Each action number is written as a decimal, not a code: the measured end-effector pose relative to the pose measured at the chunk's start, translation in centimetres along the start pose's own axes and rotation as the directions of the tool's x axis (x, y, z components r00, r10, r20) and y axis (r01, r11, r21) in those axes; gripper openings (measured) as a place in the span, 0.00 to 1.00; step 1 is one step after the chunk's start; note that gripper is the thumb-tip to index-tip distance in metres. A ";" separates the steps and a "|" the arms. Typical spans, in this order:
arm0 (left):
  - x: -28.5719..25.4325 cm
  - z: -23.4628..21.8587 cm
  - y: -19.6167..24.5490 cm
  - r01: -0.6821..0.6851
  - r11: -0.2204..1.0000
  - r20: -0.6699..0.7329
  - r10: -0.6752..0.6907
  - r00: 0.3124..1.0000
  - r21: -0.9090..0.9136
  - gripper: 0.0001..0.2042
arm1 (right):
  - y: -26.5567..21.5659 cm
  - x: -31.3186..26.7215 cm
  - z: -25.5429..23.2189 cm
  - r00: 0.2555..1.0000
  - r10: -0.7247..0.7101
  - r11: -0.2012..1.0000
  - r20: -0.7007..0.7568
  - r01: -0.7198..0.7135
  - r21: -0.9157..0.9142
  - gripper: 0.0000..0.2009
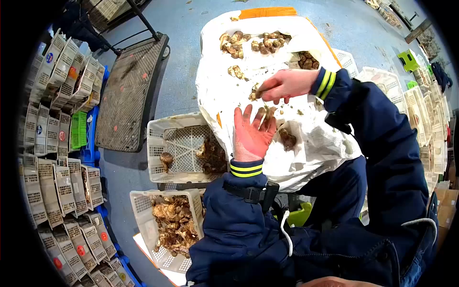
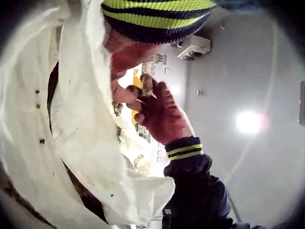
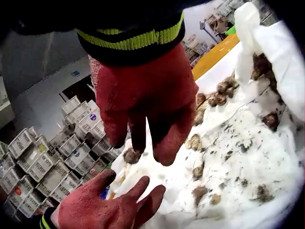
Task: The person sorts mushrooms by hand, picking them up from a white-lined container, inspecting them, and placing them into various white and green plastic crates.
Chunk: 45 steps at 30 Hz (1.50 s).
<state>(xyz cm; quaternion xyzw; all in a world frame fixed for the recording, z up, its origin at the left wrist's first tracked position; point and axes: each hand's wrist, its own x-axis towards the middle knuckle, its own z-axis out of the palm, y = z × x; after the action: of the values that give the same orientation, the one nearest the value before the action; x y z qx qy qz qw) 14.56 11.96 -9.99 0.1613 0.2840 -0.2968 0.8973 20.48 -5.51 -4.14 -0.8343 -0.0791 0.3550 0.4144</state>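
Note:
Both hands wear red work gloves over a white plastic sheet (image 1: 217, 91). My left hand (image 1: 252, 136) is turned palm up with fingers spread, and a thin pale strip (image 1: 262, 118) shows by its fingertips. Just beyond it, my right hand (image 1: 290, 85) reaches in from the right, fingers downward. At its fingertips it pinches a small brown-and-cream mushroom (image 1: 254, 92), also seen in the left wrist view as a pale brown mushroom (image 2: 147, 86) among the fingers. In the right wrist view the mushroom (image 3: 131, 155) shows partly behind the fingertips.
Sorted mushrooms (image 1: 272, 44) lie on the sheet's far side amid dark crumbs. Left stand a crate (image 1: 155, 129) with a few mushrooms and a fuller crate (image 1: 138, 205). A flatbed trolley (image 1: 126, 91) and stacked crates (image 1: 64, 182) are farther left.

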 end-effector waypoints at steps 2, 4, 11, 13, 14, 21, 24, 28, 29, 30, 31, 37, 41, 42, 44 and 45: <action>2.1 -3.1 0.4 -0.029 0.999 0.096 0.027 0.995 0.022 0.12 | 0.0 2.9 0.5 0.984 -0.103 0.916 -0.146 0.037 -0.400 0.16; 2.5 -4.5 0.9 -0.045 0.999 0.214 0.046 0.976 -0.007 0.08 | 2.8 7.8 1.6 0.962 -0.228 0.675 -0.152 0.043 -0.736 0.15; 1.1 -2.2 0.5 -0.029 0.999 -0.012 0.030 0.999 0.045 0.20 | 1.9 7.4 1.1 0.942 -0.199 0.841 -0.269 0.023 -0.541 0.13; 1.4 -2.5 0.6 -0.035 0.995 0.052 0.030 0.998 0.094 0.23 | -2.4 1.7 1.3 0.992 -0.031 0.983 -0.119 0.009 -0.181 0.14; 1.2 -2.5 0.7 -0.017 0.996 0.132 0.006 0.991 0.085 0.21 | -2.5 0.6 1.3 0.991 0.062 0.973 -0.119 -0.087 -0.215 0.14; 1.0 -4.3 0.9 0.045 0.998 0.271 -0.055 0.961 0.041 0.09 | 2.2 -2.1 8.1 0.993 -0.105 0.757 -0.045 0.051 -0.651 0.14; 0.5 -4.9 0.6 0.023 0.985 0.170 -0.052 0.984 0.169 0.13 | 2.4 -1.5 6.2 0.998 0.060 0.862 -0.031 -0.067 -0.503 0.13; 1.1 -5.5 0.1 -0.007 0.972 0.193 -0.039 0.980 0.233 0.20 | 1.3 -2.4 6.8 0.994 -0.003 0.889 -0.108 -0.047 -0.456 0.16; 1.2 -5.7 0.3 0.011 0.969 0.205 -0.063 0.977 0.248 0.20 | 1.3 -2.6 7.3 0.993 -0.020 0.838 -0.113 -0.045 -0.543 0.17; 0.6 -5.0 -0.2 -0.033 0.966 0.171 -0.012 0.985 0.257 0.19 | 1.1 -2.2 7.7 0.999 -0.002 0.811 -0.039 -0.021 -0.584 0.18; 0.9 -5.3 -0.2 -0.036 0.966 0.170 -0.008 0.985 0.256 0.19 | 1.0 -1.8 8.1 0.999 0.017 0.783 0.035 0.008 -0.622 0.18; 0.3 -4.4 0.0 -0.024 0.964 0.097 -0.002 0.995 0.267 0.22 | -3.8 -2.6 3.5 0.996 0.063 0.955 -0.069 -0.081 -0.286 0.12; -0.6 -3.6 0.2 -0.033 0.983 0.226 -0.009 0.974 0.180 0.22 | -3.2 2.6 -0.4 0.986 0.165 0.984 -0.006 -0.165 -0.069 0.15; -1.0 -3.2 0.4 -0.056 0.987 0.218 0.022 0.976 0.151 0.19 | -2.6 5.2 -1.4 0.977 0.092 0.913 -0.191 -0.159 -0.375 0.14; 0.0 -4.2 0.7 -0.019 0.996 0.189 0.003 0.982 0.082 0.15 | 0.1 11.2 -3.0 0.935 -0.003 0.800 -0.354 -0.210 -0.562 0.16; 0.4 -5.0 0.8 0.004 0.999 0.210 -0.013 0.978 0.043 0.14 | 0.4 13.3 -2.8 0.931 0.040 0.848 -0.363 -0.224 -0.481 0.18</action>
<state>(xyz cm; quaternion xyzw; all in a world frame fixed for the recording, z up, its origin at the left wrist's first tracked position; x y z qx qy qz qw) 13.26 14.68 -14.11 0.1468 0.1820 -0.3220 0.9174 32.07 -1.88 -10.36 -0.9661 -0.0400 0.1999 0.1581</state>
